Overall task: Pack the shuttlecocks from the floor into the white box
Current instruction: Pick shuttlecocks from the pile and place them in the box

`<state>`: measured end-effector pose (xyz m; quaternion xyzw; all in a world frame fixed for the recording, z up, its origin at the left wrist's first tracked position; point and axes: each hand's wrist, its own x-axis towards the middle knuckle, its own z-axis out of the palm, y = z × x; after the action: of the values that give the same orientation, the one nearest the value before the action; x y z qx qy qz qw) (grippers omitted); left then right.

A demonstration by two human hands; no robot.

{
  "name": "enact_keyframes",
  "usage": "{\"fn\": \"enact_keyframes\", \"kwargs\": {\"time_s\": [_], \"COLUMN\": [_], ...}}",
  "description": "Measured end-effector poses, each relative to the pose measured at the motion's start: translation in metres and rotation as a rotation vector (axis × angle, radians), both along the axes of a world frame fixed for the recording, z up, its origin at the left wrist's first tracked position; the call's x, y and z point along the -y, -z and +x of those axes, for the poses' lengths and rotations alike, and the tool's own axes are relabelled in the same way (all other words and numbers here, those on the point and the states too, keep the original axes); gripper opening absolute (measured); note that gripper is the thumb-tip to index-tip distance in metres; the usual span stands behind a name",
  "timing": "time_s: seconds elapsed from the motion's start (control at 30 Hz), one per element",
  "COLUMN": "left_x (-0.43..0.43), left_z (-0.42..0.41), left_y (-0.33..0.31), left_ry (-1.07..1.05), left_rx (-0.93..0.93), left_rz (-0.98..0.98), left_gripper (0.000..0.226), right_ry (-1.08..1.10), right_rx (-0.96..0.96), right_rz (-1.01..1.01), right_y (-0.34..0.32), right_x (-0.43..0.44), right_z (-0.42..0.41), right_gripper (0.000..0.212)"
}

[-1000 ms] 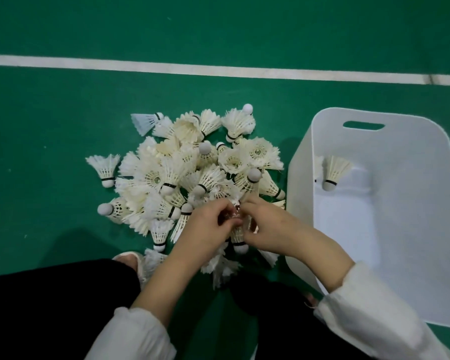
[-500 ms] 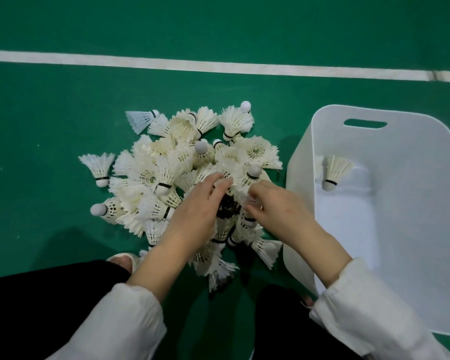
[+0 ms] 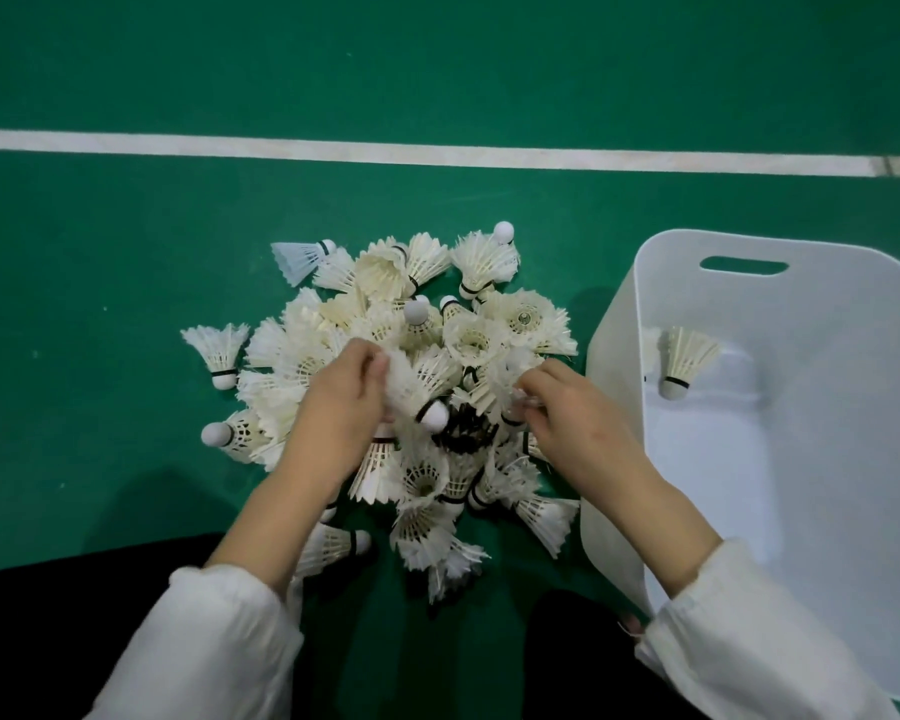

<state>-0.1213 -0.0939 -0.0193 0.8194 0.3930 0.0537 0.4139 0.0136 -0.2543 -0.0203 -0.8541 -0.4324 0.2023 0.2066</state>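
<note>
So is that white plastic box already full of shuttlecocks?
No, just one white feather shuttlecock lies in the white plastic box; the pile sits on the green floor.

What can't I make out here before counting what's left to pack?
Head view only:
1. Pile count: shuttlecocks overlap; the left hand and right hand cover its middle.
2. Right hand's grip: motion blur hides whether it pinches anything.
3. White box: right side cut off by the frame edge.
4. Dark patch mid-pile: too dim to identify.
</note>
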Motion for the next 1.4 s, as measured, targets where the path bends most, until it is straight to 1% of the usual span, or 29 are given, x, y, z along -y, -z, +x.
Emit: {"fn": "enact_keyframes", "kwargs": {"time_s": [0.07,0.17,0.23,0.3,0.33,0.4,0.47,0.5,0.57,0.7,0.83,0.87,0.93,1.0,1.07,1.17,1.27,1.4], "left_x": [-0.008,-0.023,-0.032,-0.041,-0.044,-0.049,-0.049,-0.047,-0.04,-0.015,0.016,0.023,0.037,0.053,0.071,0.097,0.12,0.135], "left_z": [-0.012,-0.015,-0.007,0.005,0.009,0.016,0.015,0.012,0.003,-0.008,0.003,0.009,0.025,0.043,0.062,0.087,0.107,0.121], "left_y": [-0.003,0.005,0.013,0.022,0.026,0.031,0.029,0.026,0.013,-0.026,-0.062,-0.069,-0.082,-0.094,-0.104,-0.108,-0.096,-0.075], "left_ry": [-0.059,-0.022,0.014,0.043,0.057,0.083,0.093,0.093,0.069,-0.009,0.03,0.046,0.074,0.117,0.177,0.279,0.371,0.458], "left_rx": [-0.037,-0.183,-0.278,-0.38,-0.425,-0.477,-0.5,-0.503,-0.458,-0.179,0.026,0.078,0.152,0.206,0.255,0.267,0.206,0.109], "left_rz": [0.04,0.158,0.159,0.152,0.155,0.202,0.27,0.292,0.281,0.162,0.127,0.118,0.096,0.084,0.075,0.044,0.017,0.034], "left_gripper": [0.022,0.035,0.049,0.056,0.053,0.038,0.022,0.019,0.017,0.012,0.012,0.012,0.011,0.011,0.011,0.012,0.011,0.014], "right_ry": [0.029,0.06,0.06,0.058,0.06,0.064,0.075,0.078,0.081,0.134,0.222,0.24,0.285,0.378,0.514,0.666,0.686,0.74], "right_rx": [0.013,0.011,-0.006,-0.007,-0.004,0.008,0.012,0.008,-0.009,-0.048,-0.167,-0.167,-0.098,-0.027,-0.007,-0.052,-0.072,-0.117], "right_rz": [-0.005,0.001,0.006,0.009,0.012,0.016,0.018,0.027,0.057,0.135,0.268,0.301,0.373,0.403,0.344,0.096,-0.133,-0.207], "right_y": [0.003,0.004,0.003,0.002,0.002,0.002,0.002,0.002,0.002,-0.003,-0.022,-0.031,-0.052,-0.069,-0.071,-0.048,-0.014,0.028], "right_x": [0.001,0.002,0.002,0.002,0.002,0.003,0.003,0.003,0.001,-0.001,0.0,0.003,0.013,0.033,0.064,0.109,0.132,0.138], "right_z": [0.003,0.005,0.004,0.003,0.003,0.003,0.003,0.003,0.002,0.001,0.003,0.004,0.014,0.034,0.065,0.101,0.115,0.138], "right_gripper": [0.011,0.012,0.013,0.015,0.015,0.015,0.015,0.015,0.014,0.015,0.015,0.015,0.011,0.01,0.011,0.015,0.013,0.012]}}
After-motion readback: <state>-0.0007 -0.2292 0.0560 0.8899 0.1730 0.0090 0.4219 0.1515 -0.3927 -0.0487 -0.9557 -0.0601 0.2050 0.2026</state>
